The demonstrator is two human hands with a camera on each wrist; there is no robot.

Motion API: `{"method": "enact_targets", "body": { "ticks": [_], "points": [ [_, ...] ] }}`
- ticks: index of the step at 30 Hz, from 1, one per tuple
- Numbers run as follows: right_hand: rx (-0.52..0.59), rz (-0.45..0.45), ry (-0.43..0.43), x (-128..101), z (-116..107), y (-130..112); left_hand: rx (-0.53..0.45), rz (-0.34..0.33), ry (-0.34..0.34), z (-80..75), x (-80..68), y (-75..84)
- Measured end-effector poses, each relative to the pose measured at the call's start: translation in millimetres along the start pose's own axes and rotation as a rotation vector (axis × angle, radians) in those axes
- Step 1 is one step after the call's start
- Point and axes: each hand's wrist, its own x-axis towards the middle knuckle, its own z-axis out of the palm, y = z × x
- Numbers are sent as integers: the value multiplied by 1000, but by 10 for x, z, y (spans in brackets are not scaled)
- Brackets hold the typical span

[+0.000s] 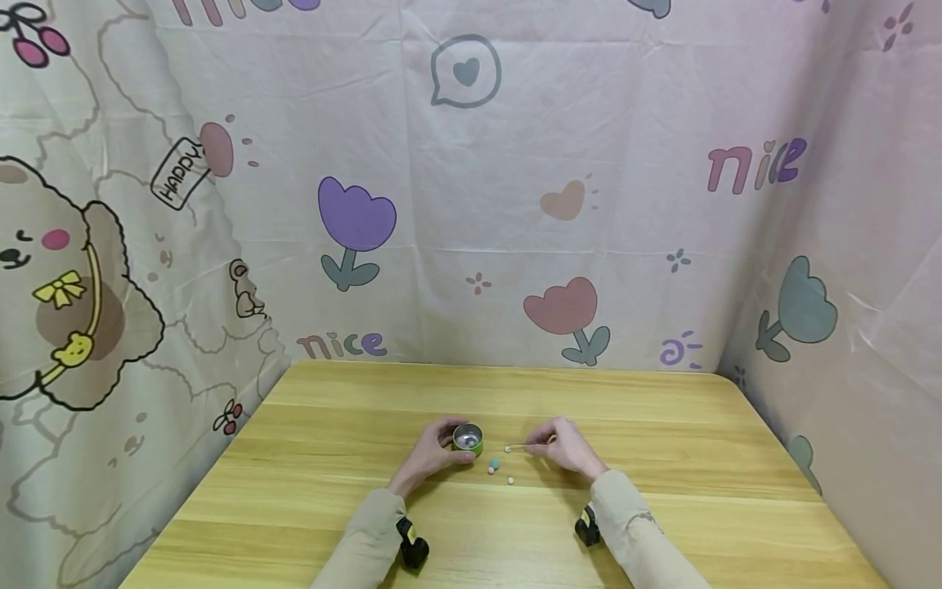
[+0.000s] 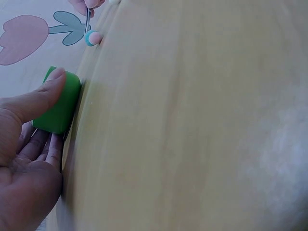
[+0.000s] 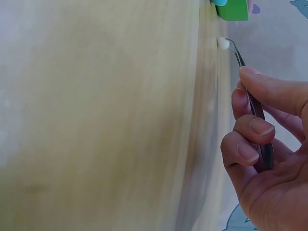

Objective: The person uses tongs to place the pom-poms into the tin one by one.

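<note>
My left hand (image 1: 436,452) grips a small green can (image 1: 477,449) standing on the table, thumb on the near side and fingers round the far side. Its open top shows a silvery inside with something small at the bottom, too small to make out. In the left wrist view, the thumb lies against the can's green wall (image 2: 66,103). My right hand (image 1: 567,447) pinches bent-tip tweezers (image 3: 255,107) between thumb and fingers. Their tips are at a small white ball (image 3: 223,43) on the table, right of the can; whether they grip it I cannot tell.
Close to the can lie a blue ball (image 1: 495,463) and a pale pink ball (image 1: 491,470), side by side. Another white ball (image 1: 511,481) lies nearer the front. The wooden table (image 1: 648,425) meets a patterned cloth (image 1: 471,196) at the back and sides.
</note>
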Motion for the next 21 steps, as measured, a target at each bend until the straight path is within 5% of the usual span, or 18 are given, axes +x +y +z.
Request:
{"method": "enact_targets", "body": {
  "ticks": [21],
  "points": [
    [-28, -9, 21, -3, 4, 2, -15, 2, -6, -8, -10, 25]
  ]
}}
